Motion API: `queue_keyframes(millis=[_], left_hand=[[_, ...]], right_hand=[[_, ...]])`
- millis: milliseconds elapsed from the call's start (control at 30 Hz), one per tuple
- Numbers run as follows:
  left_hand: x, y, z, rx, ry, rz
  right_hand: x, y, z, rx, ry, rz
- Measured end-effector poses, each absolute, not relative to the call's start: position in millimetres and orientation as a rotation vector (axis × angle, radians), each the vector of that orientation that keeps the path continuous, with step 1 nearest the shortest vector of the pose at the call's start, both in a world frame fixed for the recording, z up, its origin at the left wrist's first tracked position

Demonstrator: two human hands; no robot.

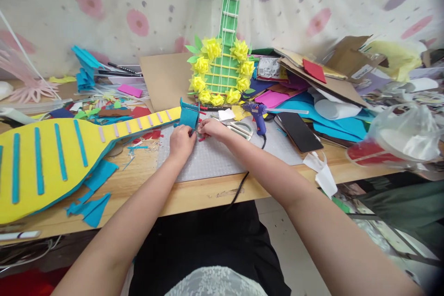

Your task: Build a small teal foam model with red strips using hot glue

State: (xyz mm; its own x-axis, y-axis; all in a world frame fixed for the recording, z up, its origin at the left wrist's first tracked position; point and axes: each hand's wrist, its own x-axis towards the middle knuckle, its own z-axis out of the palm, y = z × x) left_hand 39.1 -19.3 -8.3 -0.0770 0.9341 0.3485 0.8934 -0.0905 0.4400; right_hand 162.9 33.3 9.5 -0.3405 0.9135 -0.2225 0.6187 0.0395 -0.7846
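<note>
Nearby, a rounded yellow guitar shape [45,162] with raised blue strips lies on the wooden table [138,199], its slim neck ending in a squarish blue head [189,114] by the gridded mat [215,162]. Forearms stretched forward, the left hand [182,141] grips the head's near edge; the right hand [211,128] bends beside it, its grip impossible to tell. Beyond stands a green guitar [222,76] with ruffled yellow flowers [246,68]

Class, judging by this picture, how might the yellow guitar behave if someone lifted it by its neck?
The yellow guitar is probably light for its size, since it looks made of craft sheets. Its straight neck suggests some stiffness, but it may flex where that narrow part meets the broad body.
</note>
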Motion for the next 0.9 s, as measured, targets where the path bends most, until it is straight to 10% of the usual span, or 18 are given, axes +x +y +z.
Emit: queue_keyframes(millis=[233,900], left_hand=[[39.7,-21.4,-5.8,1.994,2.11,0.861],[37.5,-22.9,-6.8,1.897,2.106,0.901]], right_hand=[[162.6,19.8,11.4,-1.364,-2.319,0.465],[176.8,16.8,10.5,-1.332,-2.182,0.776]])
